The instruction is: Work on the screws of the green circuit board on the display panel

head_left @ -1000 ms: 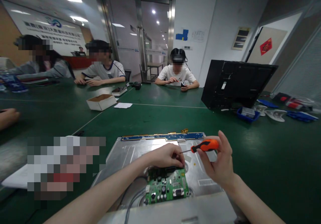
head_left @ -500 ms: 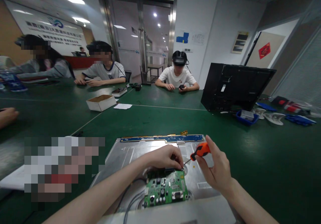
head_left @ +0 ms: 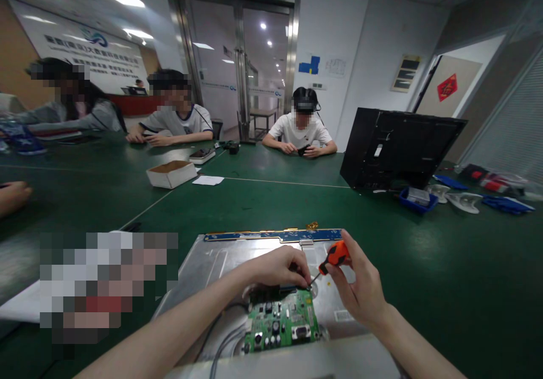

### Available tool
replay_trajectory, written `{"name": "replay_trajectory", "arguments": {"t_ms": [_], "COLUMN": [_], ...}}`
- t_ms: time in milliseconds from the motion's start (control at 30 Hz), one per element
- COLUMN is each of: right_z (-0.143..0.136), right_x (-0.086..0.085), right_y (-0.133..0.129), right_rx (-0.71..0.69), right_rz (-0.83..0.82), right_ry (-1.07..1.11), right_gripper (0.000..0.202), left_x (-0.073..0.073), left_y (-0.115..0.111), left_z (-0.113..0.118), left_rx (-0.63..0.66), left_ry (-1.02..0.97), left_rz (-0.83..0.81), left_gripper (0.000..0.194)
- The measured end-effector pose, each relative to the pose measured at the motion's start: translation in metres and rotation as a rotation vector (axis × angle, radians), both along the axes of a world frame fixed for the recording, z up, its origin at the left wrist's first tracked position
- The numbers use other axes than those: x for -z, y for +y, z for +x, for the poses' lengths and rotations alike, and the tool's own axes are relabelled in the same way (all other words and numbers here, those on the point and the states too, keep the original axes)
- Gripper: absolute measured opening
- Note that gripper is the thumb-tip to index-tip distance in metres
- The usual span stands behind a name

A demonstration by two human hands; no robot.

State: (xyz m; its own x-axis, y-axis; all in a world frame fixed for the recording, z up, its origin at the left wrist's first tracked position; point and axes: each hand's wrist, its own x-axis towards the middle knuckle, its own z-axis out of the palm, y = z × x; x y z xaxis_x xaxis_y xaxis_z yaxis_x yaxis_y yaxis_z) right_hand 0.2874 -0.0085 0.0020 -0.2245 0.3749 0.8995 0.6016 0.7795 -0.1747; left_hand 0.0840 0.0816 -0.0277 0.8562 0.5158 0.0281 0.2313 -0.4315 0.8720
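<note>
My right hand [head_left: 360, 283] grips an orange and black screwdriver [head_left: 337, 254] by its handle, the shaft slanting down to the left. Its tip meets the top right corner of a green circuit board [head_left: 282, 319]. Close beside that tip, my left hand [head_left: 280, 267] has its fingers pinched together at the board's upper edge; whatever they hold is hidden. The board lies on a silvery metal panel [head_left: 214, 263], with a long blue circuit strip [head_left: 254, 236] along the far edge. Dark cables [head_left: 227, 336] run from the board's left side.
A black monitor-like housing [head_left: 399, 147] stands at the back right, by a blue tray [head_left: 418, 199]. A white open box [head_left: 172, 174] and a paper slip [head_left: 208, 180] lie farther left. Several people sit around the green table [head_left: 449, 266]; another person's hand [head_left: 14, 197] rests at the left.
My right hand and the screwdriver have shifted slightly left and down, the handle now nearer my left hand. My left hand keeps its place at the board's edge.
</note>
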Motion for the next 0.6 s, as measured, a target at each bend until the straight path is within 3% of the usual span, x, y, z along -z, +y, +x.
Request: {"name": "replay_trajectory", "arguments": {"t_ms": [600], "right_z": [-0.0028], "right_x": [0.0077], "right_y": [0.002], "right_rx": [-0.046], "right_rz": [-0.001], "right_ry": [0.03], "right_gripper": [0.063], "left_x": [0.0038], "left_y": [0.0015], "left_z": [-0.0003], "left_rx": [-0.006], "left_ry": [-0.013], "left_rz": [-0.005], "left_gripper": [0.002]}}
